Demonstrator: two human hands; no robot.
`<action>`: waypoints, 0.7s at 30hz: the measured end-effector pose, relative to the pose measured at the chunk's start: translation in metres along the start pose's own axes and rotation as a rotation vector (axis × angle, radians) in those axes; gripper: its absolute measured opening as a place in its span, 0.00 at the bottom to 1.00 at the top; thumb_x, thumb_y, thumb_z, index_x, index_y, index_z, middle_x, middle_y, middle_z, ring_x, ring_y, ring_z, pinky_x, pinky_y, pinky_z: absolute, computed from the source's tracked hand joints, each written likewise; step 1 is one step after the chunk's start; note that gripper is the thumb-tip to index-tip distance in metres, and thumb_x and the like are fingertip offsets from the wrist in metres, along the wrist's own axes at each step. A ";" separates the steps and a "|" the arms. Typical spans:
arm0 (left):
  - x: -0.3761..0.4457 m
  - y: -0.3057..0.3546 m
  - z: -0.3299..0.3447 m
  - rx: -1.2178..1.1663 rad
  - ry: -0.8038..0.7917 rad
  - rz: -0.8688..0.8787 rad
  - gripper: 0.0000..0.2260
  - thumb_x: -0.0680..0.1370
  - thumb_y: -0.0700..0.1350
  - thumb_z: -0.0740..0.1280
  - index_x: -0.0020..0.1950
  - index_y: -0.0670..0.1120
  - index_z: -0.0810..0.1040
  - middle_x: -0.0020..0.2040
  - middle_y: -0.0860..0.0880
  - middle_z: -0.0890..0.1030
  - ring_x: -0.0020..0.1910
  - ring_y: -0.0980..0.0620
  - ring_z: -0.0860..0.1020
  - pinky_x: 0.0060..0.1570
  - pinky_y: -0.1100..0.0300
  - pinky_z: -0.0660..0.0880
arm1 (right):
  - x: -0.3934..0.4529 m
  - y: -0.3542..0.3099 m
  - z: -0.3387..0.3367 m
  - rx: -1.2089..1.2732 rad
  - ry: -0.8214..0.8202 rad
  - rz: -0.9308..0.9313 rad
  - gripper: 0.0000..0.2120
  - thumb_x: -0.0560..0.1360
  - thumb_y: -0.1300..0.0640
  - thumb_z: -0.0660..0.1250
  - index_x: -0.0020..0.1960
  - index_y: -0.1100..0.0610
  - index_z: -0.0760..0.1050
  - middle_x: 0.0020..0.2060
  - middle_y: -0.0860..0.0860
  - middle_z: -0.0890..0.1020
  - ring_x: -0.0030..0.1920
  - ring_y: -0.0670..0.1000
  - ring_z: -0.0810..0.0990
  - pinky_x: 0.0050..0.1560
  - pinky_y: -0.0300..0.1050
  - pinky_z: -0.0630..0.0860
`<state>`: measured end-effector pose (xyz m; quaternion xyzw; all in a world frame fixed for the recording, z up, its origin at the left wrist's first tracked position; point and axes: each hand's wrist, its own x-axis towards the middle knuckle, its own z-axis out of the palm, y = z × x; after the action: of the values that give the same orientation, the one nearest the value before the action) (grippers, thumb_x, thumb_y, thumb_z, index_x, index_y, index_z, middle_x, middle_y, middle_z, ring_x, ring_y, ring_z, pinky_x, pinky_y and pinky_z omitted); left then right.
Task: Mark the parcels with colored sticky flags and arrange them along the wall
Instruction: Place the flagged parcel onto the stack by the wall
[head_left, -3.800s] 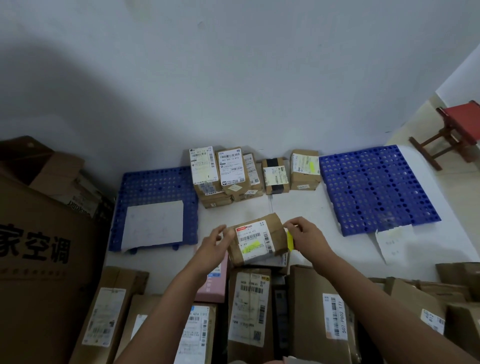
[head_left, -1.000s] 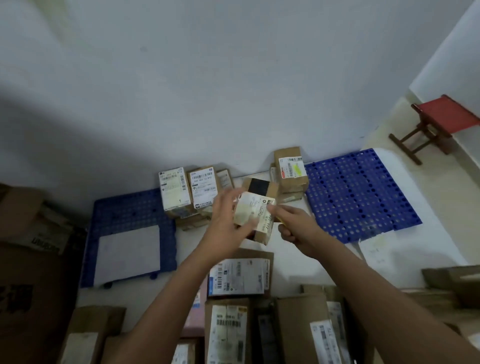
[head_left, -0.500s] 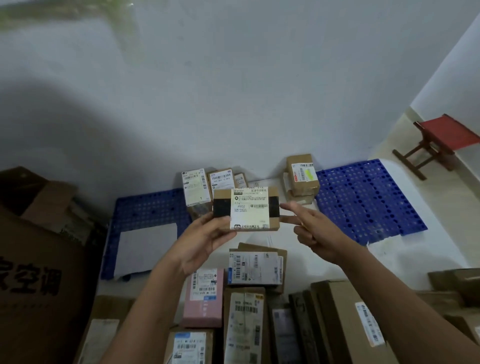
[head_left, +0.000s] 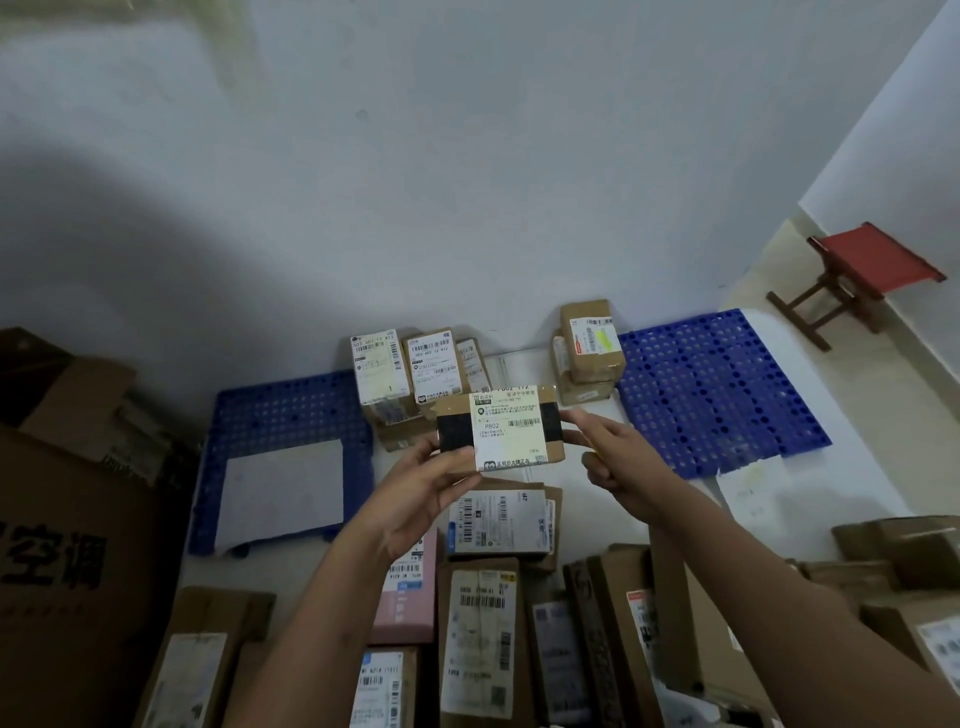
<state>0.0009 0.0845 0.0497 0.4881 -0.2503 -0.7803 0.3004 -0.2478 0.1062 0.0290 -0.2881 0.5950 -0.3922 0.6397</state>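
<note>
Holding a small brown parcel (head_left: 501, 428) up in front of the white wall (head_left: 467, 182), we grip it at both ends, its white label facing us over a black band. Our left hand (head_left: 421, 496) curls round the parcel's left end, thumb on the front face and fingers behind it. Our right hand (head_left: 618, 462) touches the right end with an extended forefinger, while the other fingers (head_left: 597, 470) are curled in; a sliver of yellow shows among them, but we cannot tell what it is.

Against the wall, behind the held parcel, stands a row of labelled parcels (head_left: 410, 369), and to its right a short stack of parcels (head_left: 592, 343) whose top label bears a yellow flag (head_left: 604, 339). Blue perforated mats lie along the wall, the left mat (head_left: 280, 410) carrying a white sheet (head_left: 280, 491), the right mat (head_left: 722, 384) near a red stool (head_left: 867, 265). More cartons (head_left: 483, 623) crowd the floor farther from the wall, below our hands.
</note>
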 end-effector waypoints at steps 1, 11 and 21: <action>0.001 -0.001 0.001 0.000 -0.001 0.000 0.20 0.77 0.37 0.68 0.69 0.39 0.70 0.59 0.40 0.82 0.60 0.44 0.81 0.60 0.54 0.77 | -0.001 -0.002 0.002 0.004 -0.010 -0.018 0.16 0.80 0.45 0.61 0.63 0.51 0.78 0.55 0.50 0.84 0.27 0.46 0.60 0.28 0.37 0.59; 0.005 -0.002 -0.001 0.187 -0.015 0.089 0.25 0.72 0.37 0.73 0.67 0.46 0.73 0.63 0.46 0.81 0.61 0.50 0.80 0.60 0.56 0.75 | -0.002 -0.004 0.002 0.078 -0.006 -0.105 0.15 0.78 0.57 0.67 0.65 0.52 0.77 0.53 0.54 0.84 0.27 0.46 0.61 0.26 0.38 0.59; 0.007 -0.004 -0.012 0.204 -0.038 0.139 0.28 0.70 0.35 0.74 0.68 0.47 0.73 0.64 0.47 0.80 0.65 0.48 0.78 0.69 0.49 0.70 | -0.002 -0.004 0.007 0.121 -0.031 -0.131 0.15 0.79 0.61 0.66 0.65 0.53 0.77 0.54 0.52 0.84 0.27 0.46 0.58 0.27 0.38 0.56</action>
<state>0.0081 0.0809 0.0383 0.4828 -0.3672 -0.7370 0.2981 -0.2416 0.1048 0.0345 -0.2930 0.5402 -0.4640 0.6380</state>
